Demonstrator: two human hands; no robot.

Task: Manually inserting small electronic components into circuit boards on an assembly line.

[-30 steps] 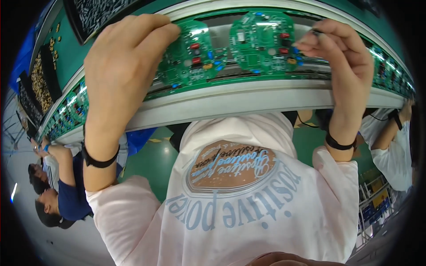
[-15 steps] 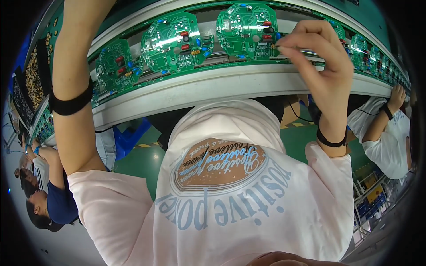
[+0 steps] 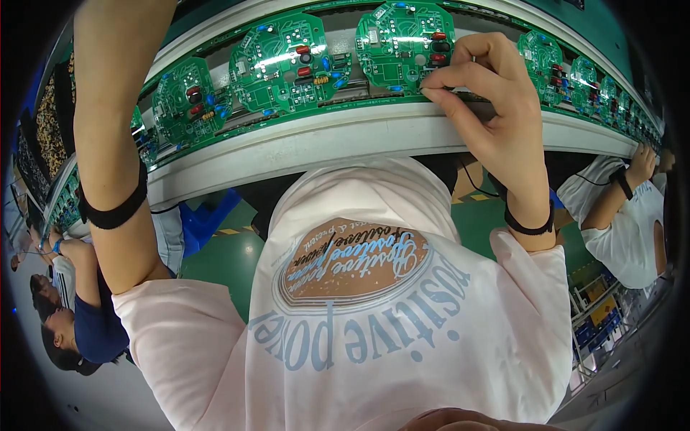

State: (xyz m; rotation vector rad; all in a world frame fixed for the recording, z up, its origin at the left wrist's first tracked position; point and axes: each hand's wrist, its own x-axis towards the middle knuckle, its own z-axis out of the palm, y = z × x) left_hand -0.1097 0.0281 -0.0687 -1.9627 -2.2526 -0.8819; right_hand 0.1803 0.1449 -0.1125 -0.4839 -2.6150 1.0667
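My right hand (image 3: 499, 97) has thumb and forefinger pinched together at the lower right part of a green circuit board (image 3: 388, 61). Whatever lies between the fingertips is hidden or too small to make out. Red, black and blue components stand on that board's right side, partly behind my fingers. To its left sits a second circuit board (image 3: 259, 68) with red, blue and banded parts. My left forearm (image 3: 115, 122), with a black wristband, stretches up past the top edge, so the left hand is out of sight.
A pale metal rail (image 3: 309, 129) runs along the near side of the line. Further circuit boards (image 3: 180, 100) continue to both sides. Black bins of small parts (image 3: 54, 133) stand at far left. Co-workers sit at left and right, one with a hand (image 3: 640, 164) near the line.
My right hand has moved left and slightly nearer, to the board's lower right part, still pinched. The left arm has shifted a little left. The boards sit slightly further right.
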